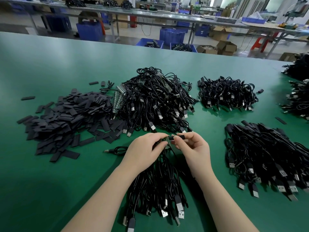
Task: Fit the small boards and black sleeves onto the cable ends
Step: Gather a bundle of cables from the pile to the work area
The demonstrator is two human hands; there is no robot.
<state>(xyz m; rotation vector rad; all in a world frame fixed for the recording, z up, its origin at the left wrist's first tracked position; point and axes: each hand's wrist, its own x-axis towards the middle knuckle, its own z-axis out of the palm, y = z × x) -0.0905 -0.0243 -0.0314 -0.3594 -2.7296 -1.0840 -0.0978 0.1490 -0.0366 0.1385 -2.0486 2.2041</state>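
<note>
**Sleeve meets board at the cable end**

Nearest to us, a bundle of black cables (157,186) lies on the green surface (50,190) between our forearms, USB plugs pointing our way. Beyond it sit the big tangled heap of cables (155,101), then the pile of flat black sleeves (66,118) on the left, then the finished-looking stack (267,156) on the right.

Above the bundle, our left hand (147,148) pinches a small green board (164,142) by its edges, fingers curled around it. Our right hand (194,146) pinches one black sleeve (179,136) between thumb and fingertips, its mouth just beside the board.

We judge the sleeve light, soft and easily flattened, so we hold it at its sides to keep the mouth open. The board looks stiff, light and fragile at its solder joints; edges are the safest grip. The thin cable is limp and offers no support.
</note>
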